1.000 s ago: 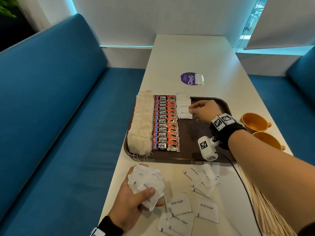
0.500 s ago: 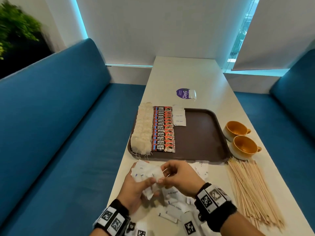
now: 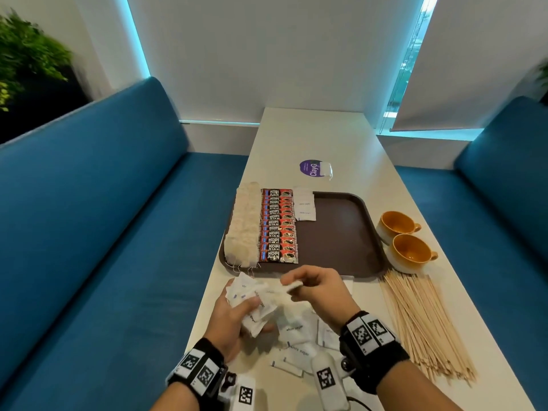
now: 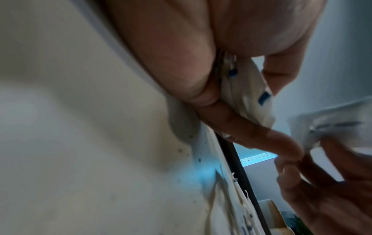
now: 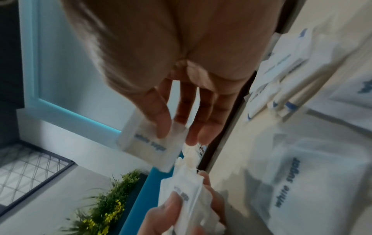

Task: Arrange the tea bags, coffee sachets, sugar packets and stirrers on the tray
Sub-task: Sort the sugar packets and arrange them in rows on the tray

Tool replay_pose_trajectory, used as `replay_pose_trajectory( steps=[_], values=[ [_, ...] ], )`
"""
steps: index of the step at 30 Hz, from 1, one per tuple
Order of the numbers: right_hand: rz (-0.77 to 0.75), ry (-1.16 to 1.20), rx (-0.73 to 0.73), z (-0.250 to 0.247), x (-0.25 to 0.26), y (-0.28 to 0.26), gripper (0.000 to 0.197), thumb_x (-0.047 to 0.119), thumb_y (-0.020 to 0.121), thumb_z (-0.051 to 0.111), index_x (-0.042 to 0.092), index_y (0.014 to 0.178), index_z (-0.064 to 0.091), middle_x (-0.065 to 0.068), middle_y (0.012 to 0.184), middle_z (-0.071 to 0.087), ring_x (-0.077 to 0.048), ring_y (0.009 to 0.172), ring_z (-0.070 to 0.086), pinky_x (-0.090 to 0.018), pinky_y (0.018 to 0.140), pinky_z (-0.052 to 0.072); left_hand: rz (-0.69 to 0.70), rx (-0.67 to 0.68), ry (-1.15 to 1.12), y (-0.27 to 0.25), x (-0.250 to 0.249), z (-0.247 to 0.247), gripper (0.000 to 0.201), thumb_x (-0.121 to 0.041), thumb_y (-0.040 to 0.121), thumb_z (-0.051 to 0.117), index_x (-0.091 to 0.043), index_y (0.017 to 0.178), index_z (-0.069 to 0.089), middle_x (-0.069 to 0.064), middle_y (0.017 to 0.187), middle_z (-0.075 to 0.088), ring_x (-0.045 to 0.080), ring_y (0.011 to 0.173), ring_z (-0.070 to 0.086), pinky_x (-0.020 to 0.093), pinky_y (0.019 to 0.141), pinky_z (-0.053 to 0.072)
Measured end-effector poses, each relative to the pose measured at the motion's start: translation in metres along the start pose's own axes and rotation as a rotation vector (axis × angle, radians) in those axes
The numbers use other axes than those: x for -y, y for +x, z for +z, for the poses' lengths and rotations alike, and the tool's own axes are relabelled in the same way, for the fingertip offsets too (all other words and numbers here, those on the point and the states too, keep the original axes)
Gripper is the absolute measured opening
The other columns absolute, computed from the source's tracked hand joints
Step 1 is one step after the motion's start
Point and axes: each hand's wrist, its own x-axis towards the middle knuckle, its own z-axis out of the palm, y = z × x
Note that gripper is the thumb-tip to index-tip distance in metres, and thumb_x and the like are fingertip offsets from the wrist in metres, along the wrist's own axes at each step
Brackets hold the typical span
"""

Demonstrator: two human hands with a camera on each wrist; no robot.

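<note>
A brown tray (image 3: 344, 235) holds a column of tea bags (image 3: 243, 226), a column of red coffee sachets (image 3: 278, 225) and a short column of white sugar packets (image 3: 304, 208). In front of the tray my left hand (image 3: 237, 315) grips a bundle of sugar packets (image 3: 253, 298). My right hand (image 3: 314, 289) pinches one sugar packet (image 5: 150, 143) between thumb and fingers, just beside the bundle (image 5: 187, 190). More sugar packets (image 3: 296, 330) lie loose on the table below my hands. Wooden stirrers (image 3: 421, 324) lie in a fan to the right.
Two orange cups (image 3: 406, 241) stand right of the tray, close to the stirrers. A purple sticker (image 3: 311, 169) is on the white table (image 3: 326, 137) behind the tray. Blue benches run along both sides. The tray's right half is bare.
My right hand came back from the sugar column on the tray to the bundle in my left hand and now pinches one packet from it. The head view has lifted.
</note>
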Motion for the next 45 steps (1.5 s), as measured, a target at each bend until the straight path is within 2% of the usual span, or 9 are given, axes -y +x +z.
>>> replay_pose_trajectory(
  steps=[4,8,11,16,20,25,29,36,45],
  values=[
    [-0.030,-0.173,0.056,0.007,-0.010,0.005,0.029,-0.006,0.073,0.081,0.022,0.077,0.083,-0.001,0.099,0.070,-0.018,0.074,0.060,-0.025,0.076,0.054,-0.005,-0.004,-0.014,-0.003,-0.002,0.002,0.051,-0.012,0.083,0.076,-0.009,0.130,0.055,0.030,0.120,0.068,0.046,0.099,0.069,0.046,0.062,0.059],
    [0.127,-0.218,0.128,0.015,-0.025,0.007,0.037,0.000,0.077,0.060,0.025,0.087,0.084,-0.009,0.091,0.078,-0.023,0.073,0.064,-0.052,0.080,0.058,-0.001,0.030,-0.050,-0.005,-0.003,0.002,0.060,-0.013,0.079,0.079,-0.006,0.132,0.052,0.035,0.116,0.066,0.043,0.083,0.071,0.044,0.055,0.059],
    [0.145,-0.121,0.134,0.016,-0.025,0.007,0.032,0.008,0.075,0.056,0.017,0.087,0.084,-0.009,0.092,0.079,-0.032,0.088,0.072,-0.043,0.081,0.059,0.016,0.040,-0.023,-0.003,0.001,-0.003,0.067,-0.005,0.072,0.078,-0.006,0.133,0.049,0.041,0.115,0.061,0.041,0.071,0.069,0.040,0.047,0.054],
    [0.101,-0.106,0.122,0.019,-0.027,0.004,0.022,-0.002,0.080,0.076,0.016,0.093,0.077,-0.012,0.098,0.072,-0.029,0.078,0.072,-0.039,0.071,0.063,0.054,0.093,-0.045,0.002,0.009,-0.008,0.069,0.006,0.070,0.079,-0.010,0.130,0.050,0.037,0.122,0.062,0.058,0.109,0.062,0.064,0.086,0.054],
    [0.121,0.005,0.062,0.017,-0.029,0.008,0.041,-0.022,0.078,0.066,0.007,0.107,0.069,-0.018,0.091,0.070,-0.030,0.074,0.069,-0.040,0.069,0.063,0.071,0.103,-0.080,-0.002,0.006,-0.004,0.069,0.004,0.070,0.079,-0.007,0.131,0.048,0.034,0.122,0.064,0.054,0.111,0.064,0.065,0.085,0.055],
    [0.070,-0.035,0.027,0.012,-0.024,0.009,0.037,-0.011,0.083,0.071,0.016,0.108,0.071,-0.006,0.093,0.079,-0.017,0.086,0.074,-0.029,0.076,0.059,0.039,0.131,-0.022,-0.001,0.006,-0.006,0.074,0.007,0.070,0.082,-0.008,0.133,0.046,0.040,0.126,0.058,0.061,0.110,0.061,0.075,0.084,0.050],
    [0.029,-0.062,-0.060,0.011,-0.024,0.008,0.020,0.004,0.083,0.080,0.016,0.095,0.069,-0.001,0.097,0.075,-0.017,0.084,0.073,-0.038,0.081,0.062,0.007,0.118,-0.004,-0.006,0.000,-0.003,0.070,0.003,0.074,0.080,-0.017,0.131,0.046,0.034,0.123,0.063,0.062,0.094,0.065,0.057,0.056,0.059],
    [0.106,-0.109,0.070,0.009,-0.029,-0.004,0.015,-0.002,0.087,0.075,0.012,0.091,0.078,-0.011,0.091,0.076,-0.026,0.077,0.074,-0.043,0.082,0.063,-0.006,0.092,0.024,-0.008,-0.004,-0.001,0.066,0.000,0.073,0.083,-0.017,0.128,0.050,0.034,0.124,0.063,0.062,0.098,0.064,0.057,0.059,0.059],
    [0.099,-0.128,0.123,0.010,-0.028,-0.009,0.033,-0.010,0.082,0.076,0.018,0.099,0.081,-0.005,0.097,0.078,-0.027,0.081,0.075,-0.033,0.078,0.063,-0.002,0.048,0.066,-0.009,-0.006,0.003,0.035,-0.014,0.097,0.064,-0.016,0.129,0.050,0.034,0.104,0.068,0.037,0.059,0.065,0.030,0.040,0.047]
  ],
)
